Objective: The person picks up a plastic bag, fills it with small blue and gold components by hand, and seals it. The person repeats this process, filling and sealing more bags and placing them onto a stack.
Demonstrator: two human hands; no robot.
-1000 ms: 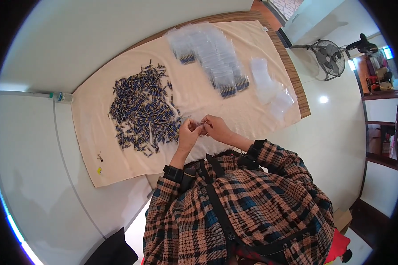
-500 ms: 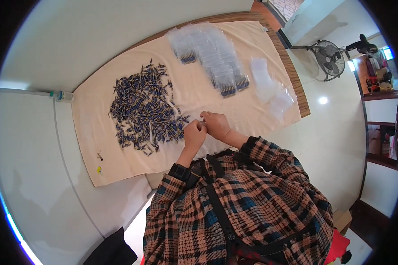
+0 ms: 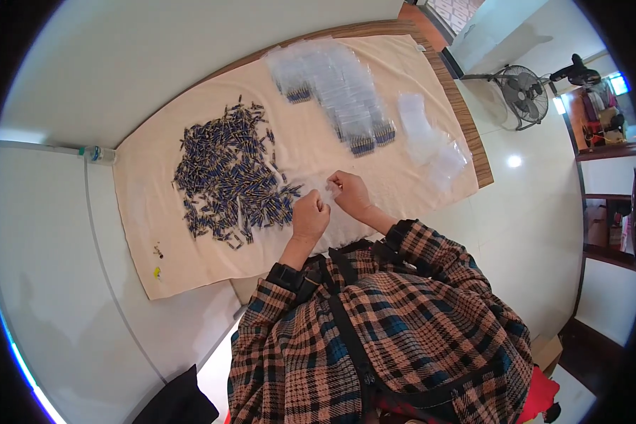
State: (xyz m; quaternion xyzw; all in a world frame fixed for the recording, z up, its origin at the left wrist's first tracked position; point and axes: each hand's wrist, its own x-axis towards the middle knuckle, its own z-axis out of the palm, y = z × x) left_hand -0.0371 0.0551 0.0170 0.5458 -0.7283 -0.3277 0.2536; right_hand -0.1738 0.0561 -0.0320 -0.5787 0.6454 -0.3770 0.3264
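Close together at the near side of the table, both my hands are pinched on a small clear plastic bag (image 3: 325, 191). My left hand (image 3: 309, 216) is closed on one side of it, beside the edge of a broad pile of small dark blue pieces with gold-coloured ends (image 3: 230, 169). My right hand (image 3: 352, 195) is closed on the other side, fingertips slightly farther from me. The bag is thin and see-through, and whether anything lies inside it I cannot tell.
Filled clear bags (image 3: 343, 85) overlap at the far middle, with rows of the blue pieces at their ends. Flat clear bags (image 3: 431, 141) lie to the right. A yellow bit (image 3: 157, 272) sits near the left corner of the cream cloth (image 3: 191, 272). A fan (image 3: 523, 95) stands beyond.
My hands have drawn slightly apart, the right one moving up and to the right. More of the clear bag now shows between them.
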